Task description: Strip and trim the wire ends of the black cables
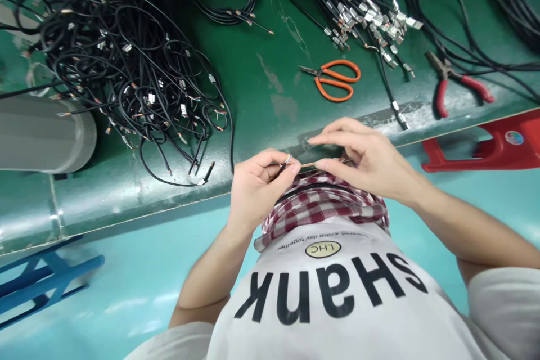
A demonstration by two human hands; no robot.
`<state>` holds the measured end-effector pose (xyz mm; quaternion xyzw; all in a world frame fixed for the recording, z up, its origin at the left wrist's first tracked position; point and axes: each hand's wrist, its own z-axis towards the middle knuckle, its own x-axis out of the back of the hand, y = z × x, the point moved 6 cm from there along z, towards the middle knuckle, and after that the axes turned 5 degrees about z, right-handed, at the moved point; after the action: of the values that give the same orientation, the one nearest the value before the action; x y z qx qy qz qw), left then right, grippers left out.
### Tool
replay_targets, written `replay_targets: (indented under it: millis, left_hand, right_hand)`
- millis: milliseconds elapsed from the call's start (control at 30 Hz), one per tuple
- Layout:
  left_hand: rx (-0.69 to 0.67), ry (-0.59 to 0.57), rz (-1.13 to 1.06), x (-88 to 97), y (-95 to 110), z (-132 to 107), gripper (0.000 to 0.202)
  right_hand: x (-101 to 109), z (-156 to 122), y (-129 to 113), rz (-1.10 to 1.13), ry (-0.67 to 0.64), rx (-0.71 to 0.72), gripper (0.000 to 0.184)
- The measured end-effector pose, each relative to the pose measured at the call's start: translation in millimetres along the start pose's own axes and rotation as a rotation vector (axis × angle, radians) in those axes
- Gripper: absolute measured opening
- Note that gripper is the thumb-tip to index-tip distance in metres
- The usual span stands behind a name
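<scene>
Near the table's front edge, my left hand pinches a black cable close to its stripped end, where a small silvery piece shows. From its fingertips a thin copper-coloured wire runs across to my right hand. My right thumb and curled fingers close on that wire, while the index finger stretches out above it. The exact grip behind the right thumb is hidden. Further back on the table lie orange-handled scissors, apart from both hands.
A tangled heap of black cables covers the table's left, beside a grey cylindrical container. Cables with silvery connectors lie at the back right. Red-handled pliers rest near a red stool. A blue stool stands lower left.
</scene>
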<state>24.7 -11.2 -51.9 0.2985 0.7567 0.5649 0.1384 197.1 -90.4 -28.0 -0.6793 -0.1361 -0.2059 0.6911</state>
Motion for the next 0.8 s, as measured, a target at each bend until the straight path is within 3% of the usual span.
replay_targets:
  millis: [100,333,600,667,800]
  left_hand:
    - [-0.079,-0.014,0.086,-1.9,3.8,-0.6,0.006]
    - [-0.162,-0.057,0.193,-4.6,3.9,-3.3,0.006]
    - [0.071,-0.130,-0.111,3.5,-4.5,-3.5,0.014]
    - [0.102,-0.155,-0.152,3.3,-6.6,-2.0,0.015]
    - [0.152,-0.166,-0.231,0.4,-10.3,1.2,0.018]
  right_hand:
    - [7.1,4.2,-12.3,-0.081,-0.037,0.038,0.034]
    - [-13.6,12.1,-8.3,-0.069,-0.157,-0.010,0.009]
    - [-21.9,5.1,15.0,0.438,-0.236,-0.188,0.017]
    - [-24.2,4.3,15.9,0.547,-0.237,-0.149,0.017]
    - [-24.7,5.4,5.7,0.555,-0.131,0.108,0.006]
